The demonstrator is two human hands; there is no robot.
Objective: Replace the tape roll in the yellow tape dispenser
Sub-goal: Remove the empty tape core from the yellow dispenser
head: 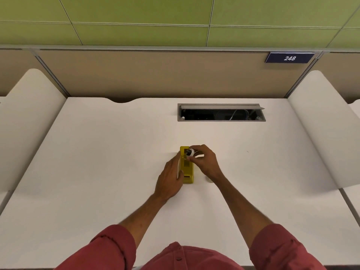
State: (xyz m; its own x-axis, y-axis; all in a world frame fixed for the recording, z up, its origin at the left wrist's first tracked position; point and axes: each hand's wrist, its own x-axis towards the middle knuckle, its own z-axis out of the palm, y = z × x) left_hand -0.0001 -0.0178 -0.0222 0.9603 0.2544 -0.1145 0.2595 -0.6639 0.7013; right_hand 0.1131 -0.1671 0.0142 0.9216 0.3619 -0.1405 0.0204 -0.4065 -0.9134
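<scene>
The yellow tape dispenser (187,165) lies on the white bench (97,152), near the middle of it and well in front of the open cable hatch (221,112) set into the bench's far side. The dispenser's long axis runs toward and away from the person.

The left hand (171,179) rests against the dispenser's left side, fingers stretched along its wall and thumb at its near end; its grip is a loose brace around the body rather than a full clasp. The right hand (204,161) sits just to the right of the dispenser's far end, its fingertips pinched narrowly on a small white tape roll (190,152) with a dark core. The roll is at the dispenser's far end, over its top opening; whether it is seated inside cannot be told.

Both forearms are bare, with red sleeves (109,248) rolled up. Behind the hatch stands a tan partition with a dark number plate (289,58) reading 248.
</scene>
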